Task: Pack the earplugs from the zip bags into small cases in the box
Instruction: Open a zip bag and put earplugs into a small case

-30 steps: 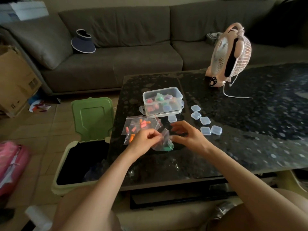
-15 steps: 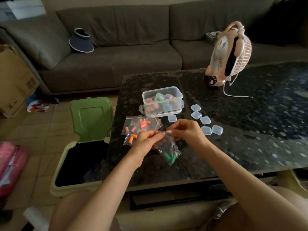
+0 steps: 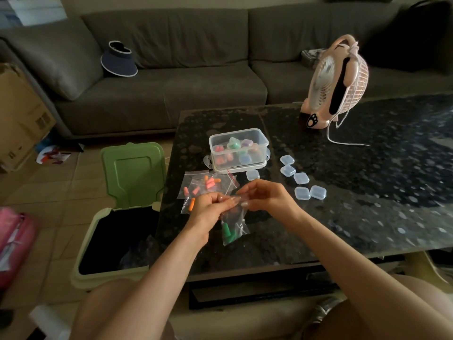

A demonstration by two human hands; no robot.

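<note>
Both hands hold one small clear zip bag [image 3: 232, 227] with green earplugs above the table's near left part. My left hand [image 3: 208, 212] pinches the bag's top edge on the left, and my right hand [image 3: 267, 200] pinches it on the right. The bag hangs down below my fingers. Other zip bags [image 3: 201, 187] with orange and pink earplugs lie flat just beyond my left hand. Behind them stands the clear plastic box [image 3: 259, 139] with coloured small cases inside. Several empty clear small cases [image 3: 301, 179] lie to the right of the box.
The dark speckled table [image 3: 367, 192] carries a pink fan [image 3: 335, 84] with a white cord at the back right. A bin with its green lid [image 3: 133, 173] up stands against the table's left side. A grey sofa [image 3: 171, 82] runs behind.
The bag with green earplugs was lifted off the table and now hangs upright from both hands. My hands have drawn closer together at its top edge.
</note>
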